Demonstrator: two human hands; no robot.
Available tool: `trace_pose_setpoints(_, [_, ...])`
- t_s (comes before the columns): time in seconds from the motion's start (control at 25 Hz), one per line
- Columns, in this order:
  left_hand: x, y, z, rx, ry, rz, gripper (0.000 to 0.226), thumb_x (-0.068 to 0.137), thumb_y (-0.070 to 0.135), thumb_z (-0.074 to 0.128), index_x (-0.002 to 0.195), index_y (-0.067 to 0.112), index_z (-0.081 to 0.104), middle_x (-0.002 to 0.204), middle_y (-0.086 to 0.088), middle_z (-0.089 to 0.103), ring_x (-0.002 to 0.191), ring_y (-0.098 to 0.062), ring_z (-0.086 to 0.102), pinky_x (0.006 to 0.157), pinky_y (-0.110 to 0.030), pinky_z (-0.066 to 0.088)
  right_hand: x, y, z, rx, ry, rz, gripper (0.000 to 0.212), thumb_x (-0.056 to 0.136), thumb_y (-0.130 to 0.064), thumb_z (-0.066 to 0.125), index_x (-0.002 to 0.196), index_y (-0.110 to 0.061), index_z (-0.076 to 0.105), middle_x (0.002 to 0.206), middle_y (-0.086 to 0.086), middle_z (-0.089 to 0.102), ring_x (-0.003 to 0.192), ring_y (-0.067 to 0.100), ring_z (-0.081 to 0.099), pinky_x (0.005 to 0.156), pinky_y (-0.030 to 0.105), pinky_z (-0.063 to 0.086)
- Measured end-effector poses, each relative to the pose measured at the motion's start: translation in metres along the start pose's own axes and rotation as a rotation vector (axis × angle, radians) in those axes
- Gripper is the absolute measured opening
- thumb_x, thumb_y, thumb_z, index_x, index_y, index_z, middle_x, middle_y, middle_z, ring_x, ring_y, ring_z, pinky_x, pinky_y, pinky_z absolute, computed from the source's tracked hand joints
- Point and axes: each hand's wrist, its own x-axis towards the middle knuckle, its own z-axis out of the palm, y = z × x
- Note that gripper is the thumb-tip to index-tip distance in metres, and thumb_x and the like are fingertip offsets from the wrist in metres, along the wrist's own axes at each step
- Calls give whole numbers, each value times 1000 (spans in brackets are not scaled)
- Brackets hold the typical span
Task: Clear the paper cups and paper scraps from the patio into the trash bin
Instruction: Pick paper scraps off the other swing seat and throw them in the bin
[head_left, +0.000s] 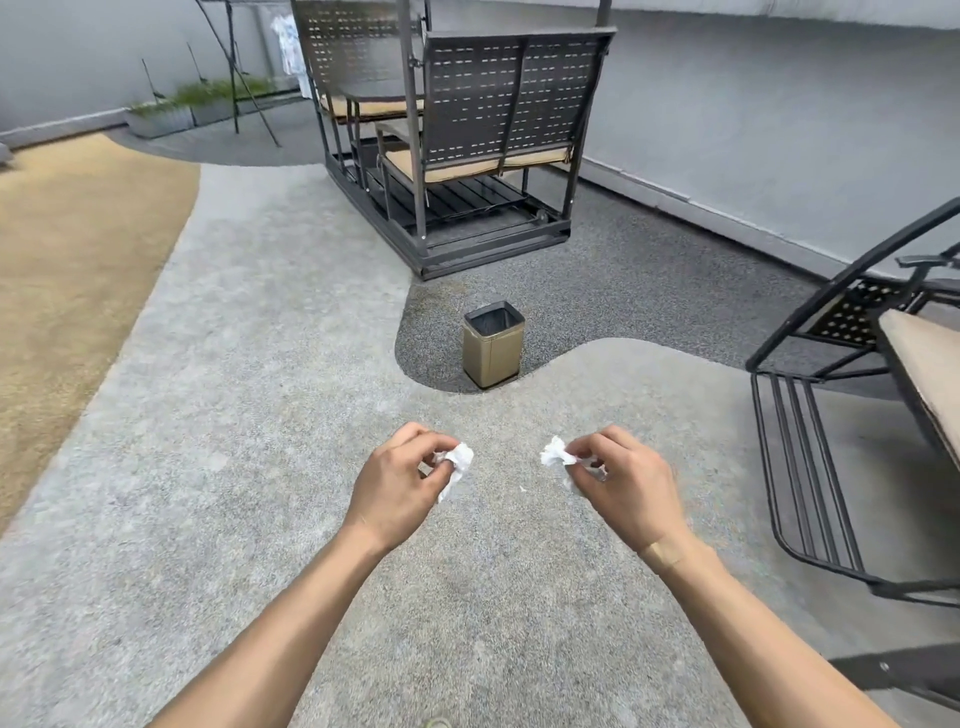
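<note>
Your left hand pinches one crumpled white paper scrap and your right hand pinches another scrap, both held out over the grey patio floor, with the open gold trash bin well ahead between them, near the swing bench.

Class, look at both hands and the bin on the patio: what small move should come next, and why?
Probably step forward and carry both hands over the trash bin. The left hand pinches a crumpled paper scrap and the right hand pinches another paper scrap, but the open-topped bin stands well ahead of them on the darker paving, so letting go now would likely drop the scraps on the ground.
</note>
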Motion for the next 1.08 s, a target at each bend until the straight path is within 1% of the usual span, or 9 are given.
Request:
trace_pose_setpoints(0.12, [45,-23,-8,5,-21,-9,10,87,21,70,96,24,72,92,12,60,79,-7,62,70,-40,55,41,-3,31,2,-41,39,13,76,-20,75,87,-27,71,89,-14,65,70,10,63,63,34,54])
trace_pose_setpoints(0.28, [99,-54,-16,38,-27,-13,13,88,20,68,100,21,73,93,13,59,76,-6,63,70,-39,55,96,-4,59,-14,-75,79,12,79,-24,73,87,-32,69,92,-18,63,71,1,59,62,29,51])
trace_pose_setpoints(0.36, [125,-68,-15,36,-26,-29,13,88,20,69,100,20,73,93,13,59,75,-6,63,69,-39,55,123,-1,71,-23,-92,75,11,79,-26,73,88,-32,69,91,-19,63,71,1,58,61,27,49])
trace_pose_setpoints(0.48, [168,-88,-5,32,-33,-42,13,88,20,69,100,21,73,94,11,60,75,-7,63,70,-39,55,168,13,88,0,-102,69,12,79,-24,73,88,-31,69,92,-17,63,72,3,59,63,29,50])
trace_pose_setpoints(0.6, [216,-104,9,22,-35,-54,13,87,19,69,98,25,73,92,13,60,76,-7,62,71,-39,54,215,34,102,7,-96,53,12,79,-23,72,88,-31,69,91,-18,63,70,4,58,62,29,50])
trace_pose_setpoints(0.76, [296,-116,37,35,-49,-60,11,87,23,68,96,28,72,90,20,57,74,-4,60,69,-39,54,289,75,117,12,-107,57,12,80,-25,72,89,-31,68,93,-17,64,73,8,62,63,34,53])
trace_pose_setpoints(0.92, [379,-118,64,52,-67,-63,11,87,23,67,95,29,72,91,20,57,77,-3,60,71,-41,54,364,120,125,20,-99,66,13,78,-23,74,87,-31,69,92,-18,65,73,10,64,63,31,52])
trace_pose_setpoints(1.0, [416,-119,76,42,-69,-74,11,87,22,68,95,29,71,90,20,56,77,-3,60,71,-39,54,398,138,128,32,-102,73,13,77,-21,74,86,-29,70,92,-15,66,74,14,65,63,34,52])
trace_pose_setpoints(1.08, [451,-122,86,40,-57,-99,11,88,22,68,96,29,72,91,21,57,77,-4,61,71,-38,54,434,156,133,33,-117,73,12,78,-21,73,86,-28,70,93,-14,66,75,14,64,64,37,53])
